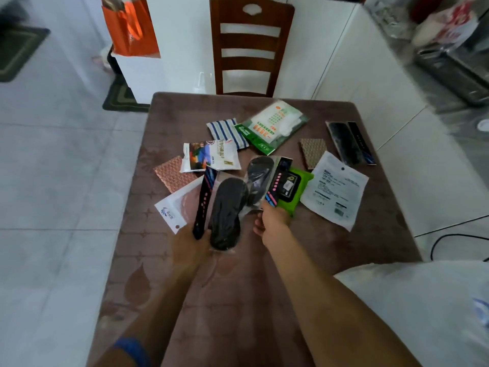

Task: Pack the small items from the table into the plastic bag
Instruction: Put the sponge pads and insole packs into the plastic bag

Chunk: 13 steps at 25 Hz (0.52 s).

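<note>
Seen from above, a brown-covered table (pixel 264 287) holds scattered small packets across its middle and far half. The near half is bare cloth, crossed only by two forearms. The left hand (pixel 189 241) grips the near end of a clear packet holding a dark insole (pixel 227 213), lifted over the middle of the table. The right hand (pixel 271 221) pinches the near end of a second insole packet (pixel 264 178), which overlaps a green wipes pack (pixel 297 188). The hands are close but not touching. A white pouch (pixel 334 189) lies to the right and a black packet (pixel 349 143) near the right edge. A wooden chair (pixel 251 46) stands at the far edge. Which item is the plastic bag cannot be told.
</note>
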### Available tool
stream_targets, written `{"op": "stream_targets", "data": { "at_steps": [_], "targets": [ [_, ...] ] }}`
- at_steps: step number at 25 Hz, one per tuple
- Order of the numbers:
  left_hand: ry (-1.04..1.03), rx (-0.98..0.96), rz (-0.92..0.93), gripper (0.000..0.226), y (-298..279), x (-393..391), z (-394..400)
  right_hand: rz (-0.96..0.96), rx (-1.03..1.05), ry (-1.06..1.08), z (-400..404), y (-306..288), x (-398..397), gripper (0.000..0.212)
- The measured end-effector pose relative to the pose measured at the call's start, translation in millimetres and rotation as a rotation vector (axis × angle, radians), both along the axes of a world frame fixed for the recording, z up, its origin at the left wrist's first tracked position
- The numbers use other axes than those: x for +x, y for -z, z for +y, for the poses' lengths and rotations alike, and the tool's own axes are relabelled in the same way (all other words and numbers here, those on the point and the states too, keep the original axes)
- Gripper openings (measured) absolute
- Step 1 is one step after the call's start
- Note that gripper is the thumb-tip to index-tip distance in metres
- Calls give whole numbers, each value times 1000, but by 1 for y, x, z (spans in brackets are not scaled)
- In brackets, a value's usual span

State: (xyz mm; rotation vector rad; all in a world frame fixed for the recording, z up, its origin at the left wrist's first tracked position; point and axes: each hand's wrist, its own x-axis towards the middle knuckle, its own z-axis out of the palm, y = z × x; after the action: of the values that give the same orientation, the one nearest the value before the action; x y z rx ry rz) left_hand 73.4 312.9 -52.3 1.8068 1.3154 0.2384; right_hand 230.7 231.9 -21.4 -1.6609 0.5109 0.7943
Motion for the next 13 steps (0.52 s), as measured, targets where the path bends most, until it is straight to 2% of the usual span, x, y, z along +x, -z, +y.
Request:
{"op": "stream_targets", "data": {
  "at_steps": [2, 4, 6, 7, 8, 10, 11, 13],
  "targets": [
    [-105, -149, -136, 14, -17, -15, -23, -173, -13, -12, 1, -16, -10, 18],
    [-252, -302, -294, 11, -40, -28, -49, -334, 46, 31, -20, -59, -29, 18],
    [-391, -401, -425, 18, -69, -28, -75, -351, 170, 86, -51, -104, -55, 19],
    [-395, -405, -453, 21, -85, -24, -89, -326, 234, 101, -69, -125, -68, 22],
    [-359, -385, -496, 28, -103, -18, -102, -283, 299, 104, -85, -146, -80, 27],
    [-220, -287, -594, 55, -142, -7, -126, -210, 440, 123, -117, -183, -92, 42],
    [-138, -217, -604, 67, -157, -4, -138, -212, 494, 98, -136, -195, -94, 41],
    [55, -143, -600, 74, -181, 0, -166, -226, 610, 48, -179, -223, -96, 26]
  ]
}}
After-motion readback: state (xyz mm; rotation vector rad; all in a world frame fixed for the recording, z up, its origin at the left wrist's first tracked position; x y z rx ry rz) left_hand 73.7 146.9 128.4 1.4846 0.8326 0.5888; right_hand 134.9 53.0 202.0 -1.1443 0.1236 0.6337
